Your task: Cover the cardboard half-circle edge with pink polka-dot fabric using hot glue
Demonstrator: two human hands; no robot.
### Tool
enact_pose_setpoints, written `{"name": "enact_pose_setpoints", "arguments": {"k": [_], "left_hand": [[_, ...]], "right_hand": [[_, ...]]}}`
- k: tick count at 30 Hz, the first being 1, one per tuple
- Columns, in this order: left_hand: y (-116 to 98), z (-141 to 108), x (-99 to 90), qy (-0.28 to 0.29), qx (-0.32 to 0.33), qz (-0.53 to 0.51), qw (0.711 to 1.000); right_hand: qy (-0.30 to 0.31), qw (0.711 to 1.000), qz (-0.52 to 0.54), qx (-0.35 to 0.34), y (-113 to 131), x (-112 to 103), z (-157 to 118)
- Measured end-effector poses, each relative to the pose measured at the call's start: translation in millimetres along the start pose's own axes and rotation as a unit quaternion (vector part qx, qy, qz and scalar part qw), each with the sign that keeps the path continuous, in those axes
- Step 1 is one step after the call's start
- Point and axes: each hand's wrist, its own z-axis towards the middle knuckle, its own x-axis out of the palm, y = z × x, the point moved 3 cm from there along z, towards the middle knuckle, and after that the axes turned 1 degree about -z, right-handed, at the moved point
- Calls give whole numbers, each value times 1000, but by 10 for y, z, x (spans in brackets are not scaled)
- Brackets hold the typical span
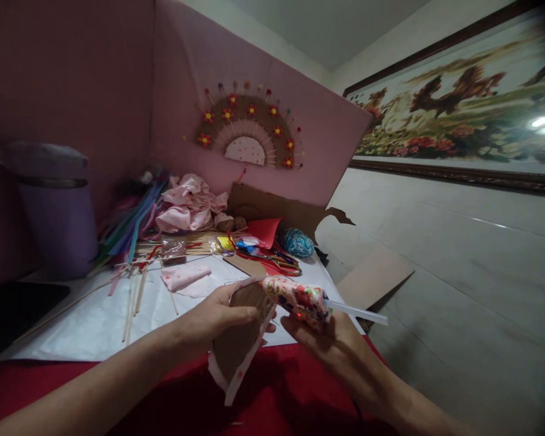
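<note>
My left hand (229, 316) grips a piece of brown cardboard (238, 339), its thumb lying along the near face and its fingers behind. Pink dotted fabric (231, 384) wraps the edges of that piece. In my right hand (329, 339) is a hot glue gun (295, 298) covered in a colourful pattern, with a small red light showing. From its back end sticks a clear glue stick (358, 310). The gun's nozzle is at the upper edge of the cardboard; whether it touches, I cannot tell. The fingers of my right hand are partly hidden by the gun.
Behind my hands lie scissors (286, 264), blue yarn (298, 242), red paper (266, 232), crumpled pink fabric (188, 203) and several thin sticks (138, 290). A purple bin (61, 218) stands at left. A decorated cardboard arch (249, 109) is on the pink panel (300, 115).
</note>
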Motion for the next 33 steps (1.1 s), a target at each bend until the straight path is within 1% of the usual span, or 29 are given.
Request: {"name": "enact_pose_setpoints", "arguments": {"k": [3,7,10,13,16,18,22,24,26,30,33], "left_hand": [[-26,-7,4,12,-7,-31,999],[-57,-18,7,32,-15,-65,997],[-61,-25,5,35,-21,-75,996],[-63,-28,4,34,-23,-77,996],[-61,-21,-4,33,-26,-73,996],[-55,-12,-12,30,-26,-70,997],[-35,-7,-14,23,-18,-54,998],[-25,-9,-10,17,-18,-43,999],[-21,-8,-9,13,-17,-35,999],[-20,12,-18,19,-8,-29,999],[-17,20,-25,19,-2,-18,1000]], "right_hand": [[-6,1000,14,-22,14,-43,-11],[-23,999,36,-14,-105,-123,-46],[-42,997,62,-31,-181,-158,-69],[-72,991,102,-47,-202,-177,-77],[-85,991,97,-38,-202,-187,-68],[-76,994,72,-17,-207,-184,-55],[-11,998,46,37,-224,-123,-22],[4,998,37,49,-221,-92,-8],[1,999,25,48,-208,-75,5],[-4,1000,-2,25,-159,-65,28],[4,1000,-13,22,-130,-63,44]]}}
